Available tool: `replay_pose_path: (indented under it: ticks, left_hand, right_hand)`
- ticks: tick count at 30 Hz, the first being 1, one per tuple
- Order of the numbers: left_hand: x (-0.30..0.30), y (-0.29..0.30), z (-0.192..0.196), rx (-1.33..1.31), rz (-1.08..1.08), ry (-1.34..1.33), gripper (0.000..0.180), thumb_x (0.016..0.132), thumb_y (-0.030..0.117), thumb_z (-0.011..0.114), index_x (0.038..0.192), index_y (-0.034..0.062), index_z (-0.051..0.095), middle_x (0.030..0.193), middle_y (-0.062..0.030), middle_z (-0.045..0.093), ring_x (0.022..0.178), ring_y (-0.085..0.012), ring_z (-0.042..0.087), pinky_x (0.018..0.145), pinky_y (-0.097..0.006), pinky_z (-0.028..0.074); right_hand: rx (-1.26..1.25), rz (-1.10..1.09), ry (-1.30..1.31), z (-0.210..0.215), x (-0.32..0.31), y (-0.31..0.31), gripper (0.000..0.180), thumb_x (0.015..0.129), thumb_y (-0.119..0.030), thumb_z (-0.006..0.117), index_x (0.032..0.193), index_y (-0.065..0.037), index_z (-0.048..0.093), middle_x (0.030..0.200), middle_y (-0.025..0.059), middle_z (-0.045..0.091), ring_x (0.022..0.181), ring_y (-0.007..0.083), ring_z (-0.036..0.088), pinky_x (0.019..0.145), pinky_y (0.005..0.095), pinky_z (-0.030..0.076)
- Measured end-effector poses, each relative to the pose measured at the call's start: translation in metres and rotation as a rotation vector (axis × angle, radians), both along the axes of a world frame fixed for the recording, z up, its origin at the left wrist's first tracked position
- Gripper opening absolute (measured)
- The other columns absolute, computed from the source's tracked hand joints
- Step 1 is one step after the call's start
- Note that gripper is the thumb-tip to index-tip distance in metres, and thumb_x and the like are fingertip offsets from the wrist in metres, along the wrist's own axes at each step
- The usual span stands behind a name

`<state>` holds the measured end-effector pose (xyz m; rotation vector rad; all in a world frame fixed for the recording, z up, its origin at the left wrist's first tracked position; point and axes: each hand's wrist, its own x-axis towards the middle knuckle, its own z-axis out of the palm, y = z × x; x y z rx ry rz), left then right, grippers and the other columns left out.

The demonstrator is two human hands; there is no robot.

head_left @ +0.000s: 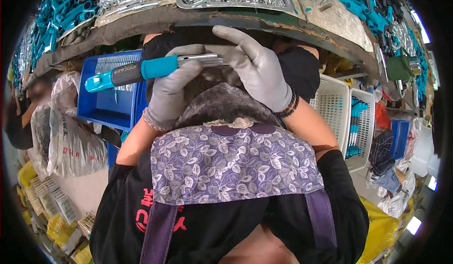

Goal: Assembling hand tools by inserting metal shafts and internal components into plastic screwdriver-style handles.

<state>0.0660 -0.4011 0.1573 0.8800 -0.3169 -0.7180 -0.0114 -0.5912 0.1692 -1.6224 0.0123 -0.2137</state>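
My gloved left hand (172, 91) is closed around a teal and dark grey tool handle (158, 68), held level across my lap. Out of the handle's right end come slim steel shafts (200, 59), side by side. The thumb of my gloved right hand (259, 68) is at the tips of these shafts, where the view is blurred. Its long finger stretches up and left, apart from the thumb, and the remaining fingers are partly hidden. Both gloves are grey. A patterned apron (236, 165) lies below my hands.
Ahead runs a workbench edge (155, 21), bearing a metal tray (236, 6) of small steel parts and heaps of teal handles (71, 11). A blue bin (106, 108) with steel rods stands left. White baskets (330, 103) are on the right, one with teal tools (356, 127). Bags lie around.
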Motion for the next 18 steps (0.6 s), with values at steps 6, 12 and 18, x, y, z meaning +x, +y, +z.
replay_pose_path:
  ticks: [6,12,18]
  left_hand:
    - [-0.003,-0.004,-0.01,0.069,-0.056,0.025,0.034,0.097,0.009,0.059,0.129,0.0013,0.053,0.12,-0.0133,0.064,0.109,-0.0233,0.064,0.097,-0.042,0.053]
    - [-0.007,-0.015,-0.007,0.088,-0.037,0.058,0.034,0.098,0.012,0.058,0.131,0.0025,0.053,0.119,-0.0113,0.063,0.1,-0.0188,0.062,0.097,-0.042,0.052]
    - [-0.003,-0.015,-0.014,0.203,-0.011,0.054,0.034,0.1,0.014,0.055,0.132,0.0024,0.052,0.118,-0.0109,0.063,0.101,-0.0183,0.06,0.096,-0.041,0.052]
  right_hand:
    - [0.091,-0.002,-0.101,-0.034,-0.012,-0.009,0.05,0.103,-0.046,0.054,0.128,-0.003,0.055,0.093,0.0033,0.068,0.079,0.0113,0.062,0.073,0.0268,0.051]
    - [-0.166,-0.103,-0.31,-0.041,-0.01,-0.011,0.036,0.095,-0.021,0.071,0.123,-0.001,0.058,0.094,0.0034,0.065,0.077,0.016,0.062,0.076,0.0278,0.052]
    - [0.096,-0.021,0.185,-0.027,-0.014,-0.016,0.049,0.092,-0.001,0.068,0.138,-0.002,0.049,0.124,0.0085,0.054,0.09,0.006,0.059,0.075,0.0228,0.051]
